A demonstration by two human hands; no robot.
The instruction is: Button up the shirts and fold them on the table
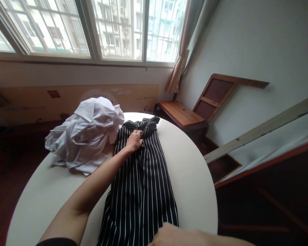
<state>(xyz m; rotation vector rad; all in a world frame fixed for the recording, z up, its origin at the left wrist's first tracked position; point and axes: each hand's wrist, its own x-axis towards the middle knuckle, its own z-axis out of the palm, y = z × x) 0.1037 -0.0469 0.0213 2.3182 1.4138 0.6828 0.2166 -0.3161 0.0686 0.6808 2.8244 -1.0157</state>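
A long black garment with white pinstripes (154, 171) lies stretched along the table, its far end bunched and folded over; it looks like trousers. My left hand (135, 140) reaches out to that far end, with its fingers closed on the bunched cloth. At the bottom edge of the view, my right hand (170, 235) is curled over the near part of the garment; its fingertips are cut off by the frame. Left of the garment sits a crumpled heap of white cloth (89, 130), close beside its far end.
The round white table (195, 177) carries both cloths. Beyond it are a barred window (118, 30) and a large flat cardboard panel (28, 99). A wooden bench (182, 111) stands at the back right, near a gathered curtain (177, 75). A long pale beam (261, 126) slants along the right.
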